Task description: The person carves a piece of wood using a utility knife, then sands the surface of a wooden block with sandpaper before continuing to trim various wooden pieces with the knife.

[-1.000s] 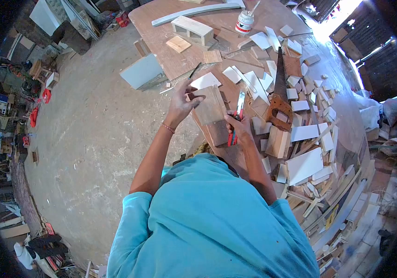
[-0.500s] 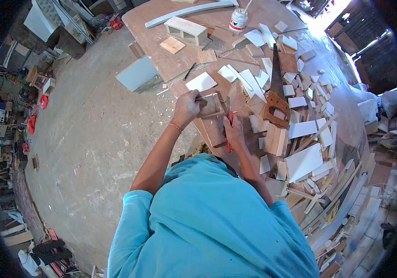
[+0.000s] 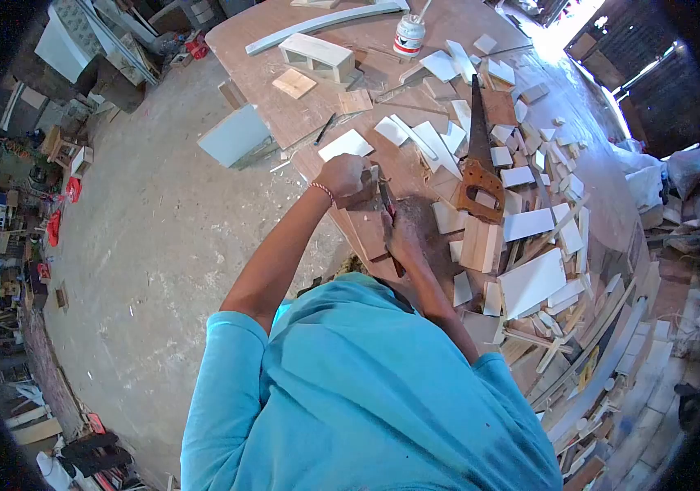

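Observation:
My left hand (image 3: 342,177) is closed around a small wooden piece (image 3: 360,195) at the near edge of the workbench (image 3: 284,110). Most of that piece is covered by the fingers. In the fist of my right hand (image 3: 403,239) is a red-handled tool with a narrow metal end (image 3: 385,192), which points up toward the wood. I cannot tell the tool's exact kind. Just beyond my left hand lies a white board offcut (image 3: 346,146). To the right of my right hand, a handsaw (image 3: 481,186) with a wooden handle rests on scattered offcuts.
A small compartmented wooden frame (image 3: 317,56), a white tub (image 3: 409,36) with a stick in it and a curved strip (image 3: 325,24) stand toward the far side. Many wood offcuts (image 3: 534,285) cover the right side. Concrete floor (image 3: 154,237) lies to the left.
My right hand has turned and brought the tool's metal end up closer to my left hand. My left hand has shifted its grip over the wooden piece. The camera view has moved slightly.

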Demonstrator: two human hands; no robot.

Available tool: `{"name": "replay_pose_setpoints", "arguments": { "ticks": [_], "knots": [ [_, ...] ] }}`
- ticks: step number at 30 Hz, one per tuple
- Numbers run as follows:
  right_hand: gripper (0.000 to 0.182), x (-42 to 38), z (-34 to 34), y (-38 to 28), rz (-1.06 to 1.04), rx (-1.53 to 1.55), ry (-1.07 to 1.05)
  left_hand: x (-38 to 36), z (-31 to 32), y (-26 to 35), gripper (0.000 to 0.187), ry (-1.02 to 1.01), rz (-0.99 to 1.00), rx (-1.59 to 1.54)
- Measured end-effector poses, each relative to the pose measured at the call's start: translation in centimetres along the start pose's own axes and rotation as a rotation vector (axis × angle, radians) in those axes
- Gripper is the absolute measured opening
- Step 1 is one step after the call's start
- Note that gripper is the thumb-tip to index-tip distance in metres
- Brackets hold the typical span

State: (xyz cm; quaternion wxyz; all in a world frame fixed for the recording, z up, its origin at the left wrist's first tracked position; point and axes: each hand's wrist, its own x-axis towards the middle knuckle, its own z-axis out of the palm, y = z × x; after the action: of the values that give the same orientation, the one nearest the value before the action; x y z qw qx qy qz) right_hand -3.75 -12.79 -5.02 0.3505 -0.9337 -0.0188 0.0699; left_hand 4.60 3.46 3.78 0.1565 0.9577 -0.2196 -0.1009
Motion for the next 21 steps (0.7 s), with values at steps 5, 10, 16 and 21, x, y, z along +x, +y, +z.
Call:
{"name": "replay_pose_setpoints", "arguments": {
  "ticks": [5,10,16,21],
  "knots": [
    [0.031,0.0,-2.0,-2.4,0.146,0.051,-0.054,0.1,1.3,-0.6,0.024,0.011,0.007,-0.093],
    [0.033,0.1,-2.7,-3.3,0.184,0.014,-0.120,-0.1,-0.2,0.5,0.024,-0.003,0.004,-0.126],
    [0.030,0.5,-2.9,-3.1,0.181,-0.040,-0.206,0.2,0.0,0.7,0.018,0.069,0.221,-0.114],
    [0.026,1.2,-3.9,-4.5,0.251,-0.085,-0.238,0.2,0.4,0.2,0.015,0.048,0.219,-0.185]
  ]
}}
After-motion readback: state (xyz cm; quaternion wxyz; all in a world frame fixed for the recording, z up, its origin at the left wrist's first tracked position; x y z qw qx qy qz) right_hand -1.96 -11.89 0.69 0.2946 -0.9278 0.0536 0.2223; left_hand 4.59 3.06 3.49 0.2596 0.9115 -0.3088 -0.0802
